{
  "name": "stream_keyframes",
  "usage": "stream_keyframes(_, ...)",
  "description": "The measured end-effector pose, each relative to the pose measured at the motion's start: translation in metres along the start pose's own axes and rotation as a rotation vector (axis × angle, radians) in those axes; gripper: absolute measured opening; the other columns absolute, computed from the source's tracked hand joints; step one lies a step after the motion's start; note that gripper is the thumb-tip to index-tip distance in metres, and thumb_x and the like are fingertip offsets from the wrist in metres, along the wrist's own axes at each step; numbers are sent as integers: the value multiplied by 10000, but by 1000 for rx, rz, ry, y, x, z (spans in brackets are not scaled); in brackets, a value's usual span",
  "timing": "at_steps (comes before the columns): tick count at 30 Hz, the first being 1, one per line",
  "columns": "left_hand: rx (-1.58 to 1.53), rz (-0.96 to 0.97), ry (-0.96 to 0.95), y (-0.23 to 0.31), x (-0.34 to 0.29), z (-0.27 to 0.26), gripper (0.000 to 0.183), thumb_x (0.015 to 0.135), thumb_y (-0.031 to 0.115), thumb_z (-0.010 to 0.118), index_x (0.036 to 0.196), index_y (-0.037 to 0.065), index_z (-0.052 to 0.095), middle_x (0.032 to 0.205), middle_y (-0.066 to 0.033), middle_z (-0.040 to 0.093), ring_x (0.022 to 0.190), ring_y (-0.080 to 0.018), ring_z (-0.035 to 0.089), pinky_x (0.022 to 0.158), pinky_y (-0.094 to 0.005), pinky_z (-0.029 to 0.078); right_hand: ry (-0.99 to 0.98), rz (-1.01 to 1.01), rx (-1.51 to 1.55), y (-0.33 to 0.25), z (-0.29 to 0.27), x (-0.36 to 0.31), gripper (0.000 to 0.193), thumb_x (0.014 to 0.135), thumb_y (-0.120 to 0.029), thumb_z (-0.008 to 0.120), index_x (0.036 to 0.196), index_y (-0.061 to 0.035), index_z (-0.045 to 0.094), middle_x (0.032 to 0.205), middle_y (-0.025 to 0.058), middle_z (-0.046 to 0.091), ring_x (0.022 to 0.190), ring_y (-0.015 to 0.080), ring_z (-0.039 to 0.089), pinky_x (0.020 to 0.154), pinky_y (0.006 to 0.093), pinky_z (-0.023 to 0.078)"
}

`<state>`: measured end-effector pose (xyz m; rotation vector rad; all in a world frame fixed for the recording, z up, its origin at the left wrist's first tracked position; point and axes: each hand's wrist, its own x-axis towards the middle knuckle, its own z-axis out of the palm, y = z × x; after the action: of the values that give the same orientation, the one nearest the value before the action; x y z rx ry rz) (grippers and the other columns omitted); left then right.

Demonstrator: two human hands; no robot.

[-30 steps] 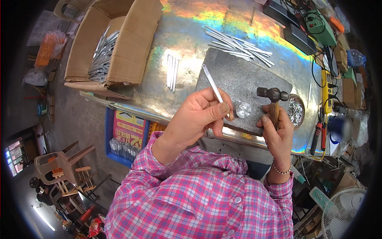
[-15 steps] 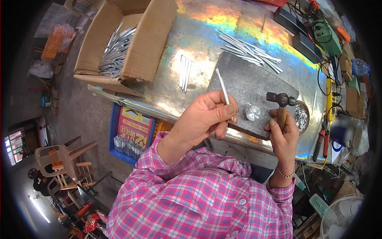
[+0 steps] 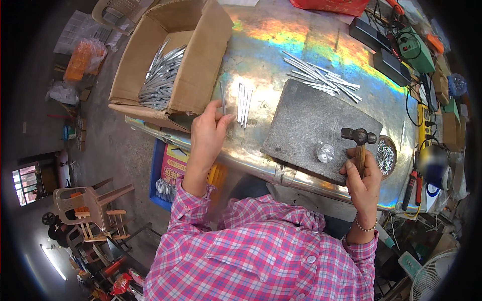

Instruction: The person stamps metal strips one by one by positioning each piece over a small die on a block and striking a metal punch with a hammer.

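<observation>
My left hand is beside the cardboard box, thumb and fingers closed on a thin metal rod that points away from me. Just right of it, several bright rods lie side by side on the metal-topped table. My right hand grips the wooden handle of a ball-peen hammer, its dark head raised at the right end of a grey stone block. A small round clear piece sits on the block near its front edge, left of the hammer.
Many metal rods fill the box. A loose pile of rods lies behind the block. Right of the block are a round dish of small metal parts and red-and-black pliers. A blue crate stands below the table's left front.
My left hand has moved left with the rod, from over the block to beside the box and the row of rods. My right hand still holds the hammer in nearly the same place.
</observation>
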<state>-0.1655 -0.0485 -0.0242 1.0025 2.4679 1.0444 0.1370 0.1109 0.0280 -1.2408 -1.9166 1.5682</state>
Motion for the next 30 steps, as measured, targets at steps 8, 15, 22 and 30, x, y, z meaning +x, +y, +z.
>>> stream_keyframes(8,155,114,-63,26,4,0,283,808,113,686,1070,50,600,860,-173,645,749,-331,642,625,-379,494,8,-90,-17,2,-2,1,201,875,-34,562,1064,33,565,763,65,635,699,117,634,634,252,492)
stream_keyframes(15,-798,629,-676,166,-32,-38,176,846,-36,568,1011,-87,601,998,-131,620,766,-233,625,717,-324,528,-7,-97,-109,9,-5,-1,215,875,-55,585,1077,15,570,773,91,662,697,134,665,615,264,502)
stream_keyframes(22,-1282,462,-1127,232,-76,-47,295,829,75,639,1119,95,587,1044,-81,608,964,-206,608,792,-293,523,-48,-85,-34,7,3,0,219,886,-54,579,1089,25,559,801,54,634,690,108,621,622,239,480)
stream_keyframes(30,-855,659,-910,209,-57,-42,213,851,56,575,1058,28,615,1009,-123,635,879,-211,630,748,-315,519,-80,-145,-38,-4,1,1,197,898,-41,555,1077,42,551,813,30,612,676,84,578,595,225,449)
